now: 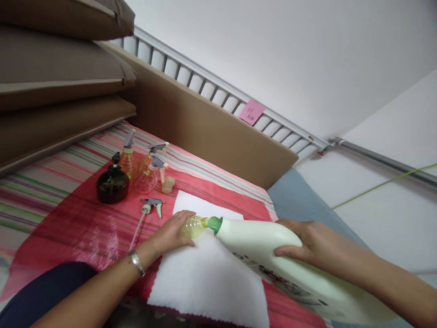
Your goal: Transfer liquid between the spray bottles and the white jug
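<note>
Pale-green and large, a plastic bottle with unreadable dark lettering is clasped in the right hand, its green spout at the mouth of a clear yellowish bottle that the left hand pinches above a white sheet. Behind stand spray bottles and a dark pump bottle; farther off, a pink note on a slatted frame bears small handwriting, illegible.

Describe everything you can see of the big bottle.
The big bottle is pale green, smooth and plastic-looking, with a green spout and dark print along its side, partly too blurred to read. It is tilted nearly on its side, its spout at the mouth of the small bottle; whether they touch is hard to tell. The right hand grips its upper body. Its wide lower end reaches toward the lower right of the picture.
</note>
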{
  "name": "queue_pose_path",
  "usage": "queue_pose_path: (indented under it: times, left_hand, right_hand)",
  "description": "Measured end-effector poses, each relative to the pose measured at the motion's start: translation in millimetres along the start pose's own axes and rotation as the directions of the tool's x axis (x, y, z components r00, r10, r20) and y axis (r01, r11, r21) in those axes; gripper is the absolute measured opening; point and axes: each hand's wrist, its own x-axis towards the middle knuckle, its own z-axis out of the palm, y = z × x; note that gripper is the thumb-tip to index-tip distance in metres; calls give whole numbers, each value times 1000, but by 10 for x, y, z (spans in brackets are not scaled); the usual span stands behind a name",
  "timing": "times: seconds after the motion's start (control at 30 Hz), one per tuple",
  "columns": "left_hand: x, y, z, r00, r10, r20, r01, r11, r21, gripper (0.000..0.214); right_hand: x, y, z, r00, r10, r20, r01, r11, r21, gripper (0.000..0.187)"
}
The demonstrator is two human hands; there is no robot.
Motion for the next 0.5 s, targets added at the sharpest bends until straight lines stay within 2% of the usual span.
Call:
queue_pose_path:
  times: [0.07,0.2,0.5]
  left_hand:
    - [-4,-7,2,1000,4,-4,-4,1000,3,80]
    - [-4,5,-8,1000,-1,-1,1,1000,8,80]
    - [-3,-7,0,1000,3,-4,-3,1000,6,78]
  right_hand:
    - [6,8,0,999,-8,47,6,999,43,50]
    - [2,-3,-9,998,4,65,-8,998,60,49]
    - [-36,21,52,999,5,47,-9,997,83,45]
